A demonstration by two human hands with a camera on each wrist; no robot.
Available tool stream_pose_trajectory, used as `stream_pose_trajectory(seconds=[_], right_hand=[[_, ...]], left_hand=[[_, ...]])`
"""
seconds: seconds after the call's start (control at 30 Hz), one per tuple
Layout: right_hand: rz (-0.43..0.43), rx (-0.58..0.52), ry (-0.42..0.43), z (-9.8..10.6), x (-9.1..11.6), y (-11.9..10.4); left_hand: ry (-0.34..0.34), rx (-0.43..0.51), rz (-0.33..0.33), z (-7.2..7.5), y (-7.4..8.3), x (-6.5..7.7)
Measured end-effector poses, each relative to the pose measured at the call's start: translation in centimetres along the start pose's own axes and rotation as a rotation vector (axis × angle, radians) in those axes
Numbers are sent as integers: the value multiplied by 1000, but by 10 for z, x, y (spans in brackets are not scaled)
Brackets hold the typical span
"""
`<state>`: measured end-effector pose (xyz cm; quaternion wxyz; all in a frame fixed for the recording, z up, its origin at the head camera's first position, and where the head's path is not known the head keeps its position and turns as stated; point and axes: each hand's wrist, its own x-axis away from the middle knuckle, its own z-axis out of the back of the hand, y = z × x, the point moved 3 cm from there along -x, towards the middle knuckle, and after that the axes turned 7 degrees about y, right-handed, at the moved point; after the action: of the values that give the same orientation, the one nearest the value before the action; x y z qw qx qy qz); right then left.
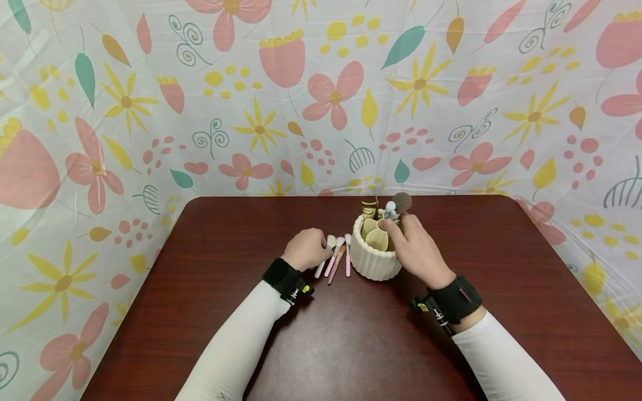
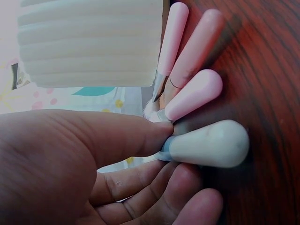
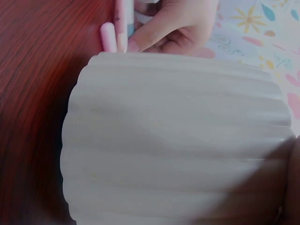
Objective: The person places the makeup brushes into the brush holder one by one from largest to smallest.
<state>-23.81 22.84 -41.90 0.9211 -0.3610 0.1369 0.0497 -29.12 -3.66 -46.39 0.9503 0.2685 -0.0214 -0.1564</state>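
My left hand (image 1: 306, 249) pinches a white-handled makeup brush (image 2: 211, 144) between thumb and fingers at its blue-grey collar. The brush lies low over the tabletop, bristles pointing toward the back wall. Right beside it rest three pink-handled makeup brushes (image 1: 348, 262), the middle one a darker rose. To their right stands a cream, ribbed brush holder (image 1: 373, 264) with petal-shaped compartments. My right hand (image 1: 421, 250) grips the holder's rim from the right, thumb over the edge; its other fingers are mostly hidden behind. The holder's ribbed wall fills most of the right wrist view.
Inside the holder stand a large grey-brown brush head (image 1: 402, 201), a small pale blue and white item (image 1: 390, 209) and gold-coloured pieces (image 1: 369, 209) at the back. The dark red-brown table (image 1: 331, 345) ends just behind the holder, against a flower-printed cloth (image 1: 321, 150).
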Motion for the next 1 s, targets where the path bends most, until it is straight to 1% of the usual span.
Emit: stream_pose_trajectory(seconds=[0.2, 0.43, 0.53, 0.73, 0.87, 1.0], right_hand=[[4, 1, 16, 0, 1, -1], [23, 25, 35, -1, 1, -2], [21, 34, 40, 0, 1, -2], [22, 38, 49, 0, 1, -2], [25, 43, 53, -1, 1, -2], [23, 43, 55, -2, 2, -1]], left_hand=[[5, 1, 4, 0, 0, 1], [35, -17, -1, -1, 2, 2], [51, -50, 5, -1, 3, 2], [83, -148, 19, 0, 3, 1], [86, -164, 19, -1, 3, 1], [97, -184, 1, -1, 2, 2]])
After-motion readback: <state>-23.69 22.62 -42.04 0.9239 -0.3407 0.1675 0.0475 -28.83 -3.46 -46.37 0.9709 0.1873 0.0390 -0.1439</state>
